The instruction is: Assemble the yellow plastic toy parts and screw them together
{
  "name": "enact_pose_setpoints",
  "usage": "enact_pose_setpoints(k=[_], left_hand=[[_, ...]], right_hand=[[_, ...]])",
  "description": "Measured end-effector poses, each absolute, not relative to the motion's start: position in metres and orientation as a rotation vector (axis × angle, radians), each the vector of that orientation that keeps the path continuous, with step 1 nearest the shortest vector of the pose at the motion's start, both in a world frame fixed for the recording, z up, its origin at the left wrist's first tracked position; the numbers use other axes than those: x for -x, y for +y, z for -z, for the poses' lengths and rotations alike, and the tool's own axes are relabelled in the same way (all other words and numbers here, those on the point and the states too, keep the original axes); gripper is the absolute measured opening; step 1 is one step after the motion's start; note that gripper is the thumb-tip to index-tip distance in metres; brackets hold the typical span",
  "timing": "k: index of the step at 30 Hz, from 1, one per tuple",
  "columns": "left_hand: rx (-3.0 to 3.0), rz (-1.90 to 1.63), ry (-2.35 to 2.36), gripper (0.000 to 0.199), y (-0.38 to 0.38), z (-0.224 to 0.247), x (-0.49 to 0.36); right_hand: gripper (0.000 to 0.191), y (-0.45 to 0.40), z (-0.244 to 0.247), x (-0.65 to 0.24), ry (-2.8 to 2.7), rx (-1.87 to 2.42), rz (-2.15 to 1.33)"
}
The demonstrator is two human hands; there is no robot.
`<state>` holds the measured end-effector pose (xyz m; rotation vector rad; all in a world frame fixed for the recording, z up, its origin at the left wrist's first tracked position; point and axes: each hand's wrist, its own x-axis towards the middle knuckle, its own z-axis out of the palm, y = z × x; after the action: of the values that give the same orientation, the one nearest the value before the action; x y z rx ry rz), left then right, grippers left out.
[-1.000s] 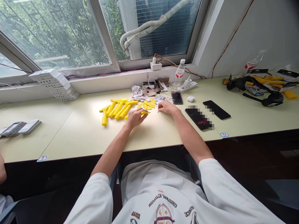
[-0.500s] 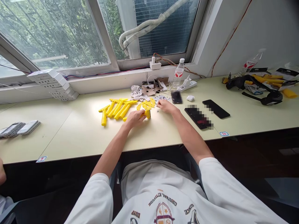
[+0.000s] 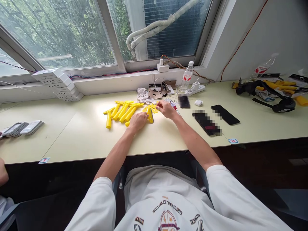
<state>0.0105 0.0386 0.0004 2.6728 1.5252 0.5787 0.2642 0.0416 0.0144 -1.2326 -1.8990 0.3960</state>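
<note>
My left hand is wrapped round a yellow scraper, whose head with a metal blade edge points up and right on the table. Just right of that head, my right hand is pinched above the table; whatever its fingertips hold is too small to make out. Several yellow scraper handles lie side by side left of my hands. Flat yellow pieces lie behind the scraper head, partly hidden. A red and clear screwdriver-like tool and small screws are beyond my right hand.
A white cloth, opened cardboard boxes, a water bottle and a power strip stand at the back. Phones and a white case lie right. A black headset is far right. Another person's arm shows at left.
My right hand has moved a little left, toward the scraper head, uncovering the red tool. The scraper head has turned, showing its flat face and blade edge.
</note>
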Motion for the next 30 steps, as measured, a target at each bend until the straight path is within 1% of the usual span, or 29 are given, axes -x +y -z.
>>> enact_pose_setpoints(k=[4,8,12,15,18,22,23,26,27,28,30], left_hand=[[-2.637,-0.651,1.507,0.038,0.038,0.001,-0.012],[-2.636,-0.740,1.458,0.035,0.036,0.002,-0.014],[-2.639,-0.742,1.452,0.034,0.035,0.004,-0.016],[-2.624,-0.730,1.463,0.034,0.036,0.004,-0.016],[-2.625,-0.722,1.474,0.033,0.035,0.005,-0.017],[-2.676,-0.753,1.474,0.033,0.034,0.006,-0.017],[-2.689,-0.774,1.470,0.033,0.034,0.006,-0.017],[-2.714,-0.845,1.439,0.033,0.034,0.008,-0.017],[-2.715,-0.862,1.428,0.033,0.035,0.009,-0.016],[-2.712,-0.872,1.421,0.033,0.035,0.009,-0.016],[-2.690,-0.885,1.429,0.033,0.036,0.010,-0.016]], right_hand=[[0.006,0.030,-0.014,-0.242,-2.048,1.189,-0.320],[0.013,0.020,-0.015,-0.230,-2.154,1.263,-0.170],[0.018,0.017,-0.016,-0.226,-2.162,1.325,0.049],[0.019,0.018,-0.014,-0.225,-2.152,1.324,0.116],[0.015,0.018,-0.012,-0.222,-2.060,1.353,0.040],[0.005,0.018,-0.014,-0.218,-1.827,1.374,-0.153],[0.009,0.018,-0.015,-0.218,-1.765,1.359,-0.195],[0.032,0.021,-0.017,-0.219,-1.605,1.280,-0.322],[0.037,0.022,-0.017,-0.219,-1.573,1.249,-0.388],[0.039,0.023,-0.017,-0.220,-1.553,1.214,-0.471],[0.034,0.025,-0.016,-0.222,-1.546,1.132,-0.658]])
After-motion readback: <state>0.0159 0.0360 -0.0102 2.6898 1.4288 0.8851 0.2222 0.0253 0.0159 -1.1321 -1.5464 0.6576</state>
